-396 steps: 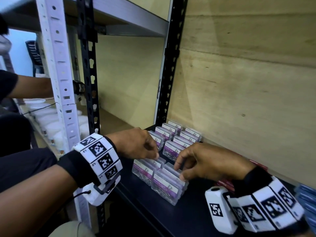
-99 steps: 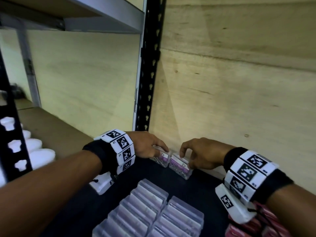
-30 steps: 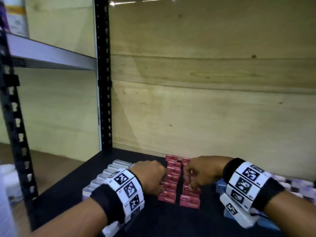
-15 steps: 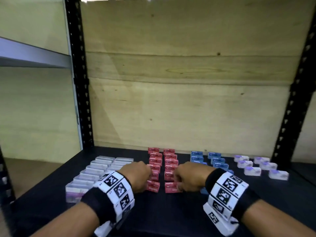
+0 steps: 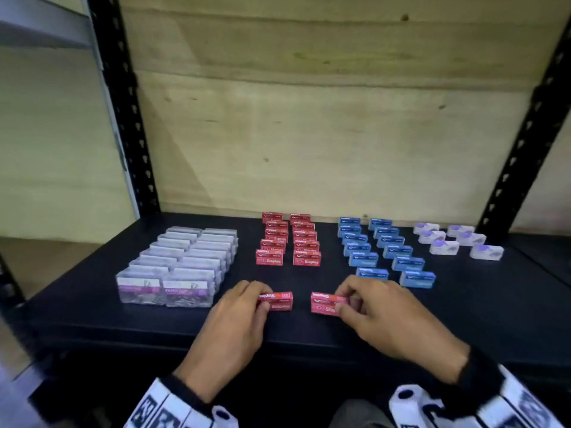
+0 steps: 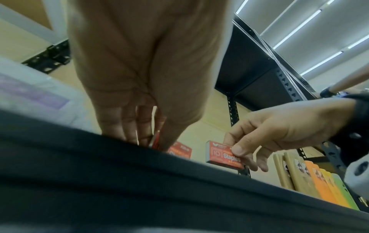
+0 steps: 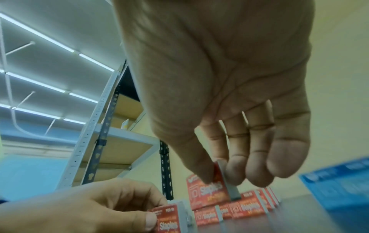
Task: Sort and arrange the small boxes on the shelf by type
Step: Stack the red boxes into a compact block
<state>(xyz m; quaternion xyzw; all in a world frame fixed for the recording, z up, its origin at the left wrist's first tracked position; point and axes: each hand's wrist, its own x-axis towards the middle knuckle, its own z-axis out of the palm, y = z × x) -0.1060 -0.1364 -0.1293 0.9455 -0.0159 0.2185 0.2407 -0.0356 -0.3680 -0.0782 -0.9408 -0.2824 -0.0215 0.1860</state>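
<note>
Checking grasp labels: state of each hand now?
Left hand: pinching a red staples box.
Right hand: pinching another red staples box.

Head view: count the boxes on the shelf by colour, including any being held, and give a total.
Clear boxes: about 14 (tightly packed, hard to separate)
Red boxes: 12, including a red box in the left hand and another in the right hand
Blue boxes: 12
White boxes: 6
Total: about 44

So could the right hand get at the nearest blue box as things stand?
Probably not yet: the right hand is pinching a red staples box. The nearest blue box sits just beyond it, unobstructed.
</note>
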